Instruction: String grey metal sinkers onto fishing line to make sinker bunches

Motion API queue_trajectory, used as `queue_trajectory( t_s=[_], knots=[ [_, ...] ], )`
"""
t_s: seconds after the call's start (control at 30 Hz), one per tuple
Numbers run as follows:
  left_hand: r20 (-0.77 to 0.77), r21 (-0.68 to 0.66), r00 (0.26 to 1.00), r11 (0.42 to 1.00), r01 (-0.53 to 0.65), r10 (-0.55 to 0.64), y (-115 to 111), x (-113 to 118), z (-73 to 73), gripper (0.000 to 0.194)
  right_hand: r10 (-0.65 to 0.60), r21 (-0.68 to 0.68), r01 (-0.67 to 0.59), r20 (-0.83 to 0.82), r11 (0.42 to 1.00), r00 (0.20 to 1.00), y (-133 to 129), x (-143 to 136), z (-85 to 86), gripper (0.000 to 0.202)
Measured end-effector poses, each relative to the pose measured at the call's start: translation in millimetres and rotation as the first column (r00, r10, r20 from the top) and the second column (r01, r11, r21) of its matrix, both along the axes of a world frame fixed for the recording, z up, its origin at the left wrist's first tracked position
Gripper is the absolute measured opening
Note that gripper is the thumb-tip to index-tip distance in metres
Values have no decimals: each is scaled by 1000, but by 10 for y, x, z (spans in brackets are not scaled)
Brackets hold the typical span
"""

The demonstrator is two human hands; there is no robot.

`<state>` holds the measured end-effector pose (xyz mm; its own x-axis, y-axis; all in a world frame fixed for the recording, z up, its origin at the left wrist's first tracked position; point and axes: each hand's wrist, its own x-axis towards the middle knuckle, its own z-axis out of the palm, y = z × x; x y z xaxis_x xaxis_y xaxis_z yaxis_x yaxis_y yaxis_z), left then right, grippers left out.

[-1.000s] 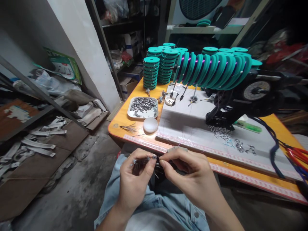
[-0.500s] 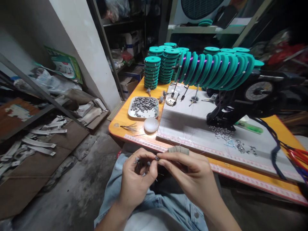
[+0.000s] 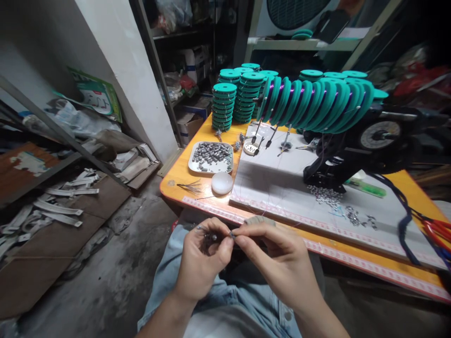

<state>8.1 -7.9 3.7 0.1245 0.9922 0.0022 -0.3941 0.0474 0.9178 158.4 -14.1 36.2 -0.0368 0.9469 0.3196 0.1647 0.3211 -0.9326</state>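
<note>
Just in front of the table edge, my left hand (image 3: 204, 263) and my right hand (image 3: 278, 256) meet, their thumbs and forefingers closed together. Between the fingertips is a tiny dark grey piece (image 3: 232, 234), too small to make out fully. Several more small grey pieces (image 3: 213, 238) show within the curled fingers of my left hand. A greyish band (image 3: 259, 219) is wrapped round a finger of my right hand. Nearest on the table are a round whitish dish (image 3: 221, 183) and a white tray (image 3: 192, 165) of small dark grey cylinders (image 3: 211, 154).
Teal spools stand in stacks (image 3: 224, 108) at the back. A row of teal spools (image 3: 317, 105) with purple line sits on a black machine (image 3: 326, 164). Small silvery parts (image 3: 326, 197) lie on the pale board (image 3: 275, 188). Red-handled tools (image 3: 437, 232) are at the right.
Both hands stay together at nearly the same spot, fingertips slightly lower. The fingers of my right hand have shifted a little, and less of the dark piece shows.
</note>
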Motion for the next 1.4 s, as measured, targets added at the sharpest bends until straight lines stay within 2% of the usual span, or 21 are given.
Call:
queue_trajectory(
  t_s=[0.2, 0.3, 0.4, 0.5, 0.57, 0.67, 0.73, 0.83, 0.9, 0.97, 1.03, 1.1, 1.13, 1.17, 1.2, 1.23, 1.27, 1.3, 1.33, 1.37, 1.4],
  knots=[
    [-156, -15, 977, 989, -148, 144, 42, 19, 64, 8, 50, 1, -50, 28, 999, 998, 20, 49, 23, 15],
    [-233, -33, 960, 986, -165, 153, 72, 39, 133, 9, 64, 2, -64, 41, 998, 997, 29, 63, 11, 19],
    [-250, -36, 960, 990, -138, 125, 92, 50, 168, 10, 68, -19, -67, 79, 998, 995, 30, 78, -12, 16],
    [-270, 12, 958, 995, -96, 95, 94, 19, 154, 10, 47, -10, -46, 194, 999, 980, 19, 100, -13, 20],
    [-312, 74, 946, 995, -68, 88, 90, -43, 143, 11, 24, 37, -37, 301, 999, 953, 12, 113, 6, 20],
    [-440, 228, 893, 974, 12, 92, 103, -190, 170, 11, 69, 92, -123, 447, 988, 892, 13, 115, 54, 13],
    [-542, 376, 834, 917, 131, 103, 139, -299, 223, 10, 123, 104, -210, 537, 972, 834, 21, 102, 92, 17],
    [-618, 583, 772, 745, 324, 148, 227, -428, 338, 19, 184, 97, -308, 620, 946, 762, 36, 64, 167, 18],
    [-616, 664, 769, 638, 391, 171, 274, -480, 414, 25, 207, 101, -345, 635, 933, 744, 46, 31, 228, 20],
    [-606, 705, 774, 573, 417, 182, 286, -515, 469, 29, 170, 156, -341, 636, 927, 753, 57, 4, 290, 19],
    [-613, 715, 767, 547, 435, 191, 271, -551, 493, 33, 111, 229, -316, 623, 921, 775, 69, 1, 348, 16],
    [-576, 744, 781, 551, 378, 242, 276, -612, 491, 33, 84, 275, -296, 588, 915, 805, 81, 34, 399, 15],
    [-504, 783, 802, 561, 269, 320, 305, -655, 485, 32, 80, 283, -280, 560, 917, 825, 87, 64, 419, 16],
    [-398, 824, 809, 557, 107, 433, 359, -705, 478, 30, 69, 288, -254, 527, 923, 847, 93, 98, 435, 17],
    [-291, 843, 774, 534, -70, 561, 440, -758, 471, 27, 47, 293, -216, 493, 931, 869, 100, 131, 443, 17],
    [-228, 839, 704, 503, -209, 673, 545, -811, 463, 24, 15, 297, -172, 465, 939, 885, 107, 160, 444, 17],
    [-252, 827, 626, 500, -256, 738, 671, -856, 453, 20, -14, 297, -134, 449, 945, 893, 114, 180, 437, 17],
    [-378, 803, 559, 562, -198, 738, 808, -892, 440, 15, -36, 295, -110, 447, 949, 894, 122, 189, 423, 16],
    [-563, 731, 501, 679, -69, 657, 948, -915, 424, 12, -45, 293, -101, 455, 951, 890, 130, 189, 403, 14],
    [-703, 639, 442, 768, 47, 557, 1081, -925, 404, 13, -46, 293, -104, 464, 950, 885, 137, 182, 380, 13],
    [-782, 559, 410, 819, 130, 469, 1199, -926, 383, 14, -43, 288, -109, 475, 951, 879, 143, 172, 353, 13]
  ],
)
